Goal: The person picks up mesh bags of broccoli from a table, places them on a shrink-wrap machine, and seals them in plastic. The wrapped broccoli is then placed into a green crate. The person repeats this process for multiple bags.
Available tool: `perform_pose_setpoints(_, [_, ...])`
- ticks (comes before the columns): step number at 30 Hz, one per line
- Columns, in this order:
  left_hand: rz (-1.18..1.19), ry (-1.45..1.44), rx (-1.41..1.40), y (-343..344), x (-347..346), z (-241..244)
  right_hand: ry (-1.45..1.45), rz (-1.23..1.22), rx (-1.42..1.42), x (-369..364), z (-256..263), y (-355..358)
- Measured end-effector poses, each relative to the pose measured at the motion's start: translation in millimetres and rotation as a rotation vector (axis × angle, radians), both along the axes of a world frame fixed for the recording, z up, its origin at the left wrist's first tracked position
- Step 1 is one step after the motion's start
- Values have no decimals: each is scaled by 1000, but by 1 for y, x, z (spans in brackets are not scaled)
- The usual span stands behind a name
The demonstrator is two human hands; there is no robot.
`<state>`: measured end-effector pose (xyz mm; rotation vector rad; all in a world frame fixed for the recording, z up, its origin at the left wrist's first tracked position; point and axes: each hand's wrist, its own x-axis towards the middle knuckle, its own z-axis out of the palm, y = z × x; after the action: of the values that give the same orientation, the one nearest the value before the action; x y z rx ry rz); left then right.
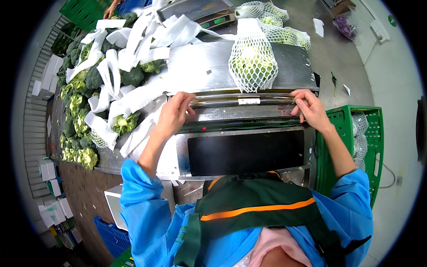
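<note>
My left hand (175,111) pinches the left end of a strip of clear plastic film (217,100) on a hand wrapping machine. My right hand (308,108) has its thumb and fingers closed on the film's right end. A small white label (249,101) that bears writing sits near the middle of the strip. Just beyond it, a broccoli head in a white foam net (253,63) lies on the steel plate (200,63). Nearer to me is the machine's black heating plate (247,153).
Loose broccoli (80,113) and white foam net sleeves (133,100) pile up on the left. More netted broccoli (283,35) lies behind, beside a scale (217,20). A green crate (350,133) with wrapped pieces stands at right. Another person's hand (110,11) is at the far left.
</note>
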<state>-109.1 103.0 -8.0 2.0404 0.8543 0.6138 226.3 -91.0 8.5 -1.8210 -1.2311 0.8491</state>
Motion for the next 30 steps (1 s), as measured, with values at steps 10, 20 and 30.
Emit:
perform_pose_setpoints(10, [-125,-571,210,-6,-19,67,-264,122,499,17,92,-30])
perform_pose_setpoints(20, [-582,305,722,158,110,2,-885,617,251,109,9,127])
perform_pose_setpoints(30, [-648,-139,353,90,138,-19,-115,542,158,55,-109,151])
